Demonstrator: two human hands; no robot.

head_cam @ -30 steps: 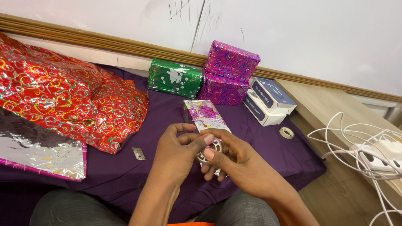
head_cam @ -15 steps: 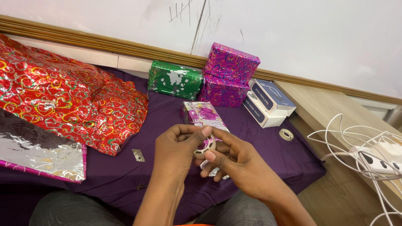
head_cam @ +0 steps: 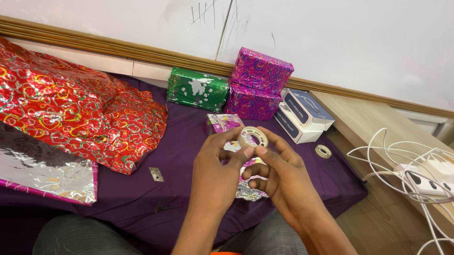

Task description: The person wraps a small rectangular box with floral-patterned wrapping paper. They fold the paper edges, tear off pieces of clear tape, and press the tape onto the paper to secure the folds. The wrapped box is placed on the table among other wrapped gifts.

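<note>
I see both hands raised above purple cloth. Left hand and right hand together pinch small tape roll, fingertips clamped on its rim, roll held up facing me. Below hands, pink foil-wrapped box lies on cloth, partly hidden. Red foil sheet spread at left. Green wrapped box beside stacked magenta boxes against wall. Second tape roll on cloth at right, well apart.

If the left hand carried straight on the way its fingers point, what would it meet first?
The left hand, pinching the tape roll together with the right hand, points up and away toward the wall. The first thing in that line is probably the pink-wrapped parcel just beyond the fingers, though depth is unclear.
</note>
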